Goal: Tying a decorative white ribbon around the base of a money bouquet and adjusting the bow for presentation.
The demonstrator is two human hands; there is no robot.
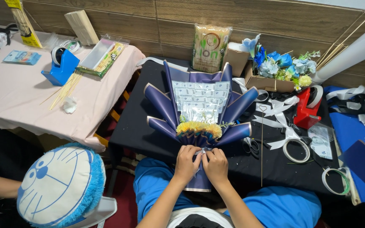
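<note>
A bouquet lies on the black table, wrapped in dark blue paper fanned outward, with clear-wrapped paper notes in the middle and yellow flowers low down. My left hand and my right hand sit side by side at the bouquet's neck, fingers pinched on a thin pale ribbon or tape there. The blue wrapped handle runs down between my wrists toward my lap.
Scissors, tape rolls, white ribbons and a red tape dispenser lie to the right. A box of blue artificial flowers stands behind. A pink-covered table at left holds a blue tape dispenser and sticks. A blue round cushion sits lower left.
</note>
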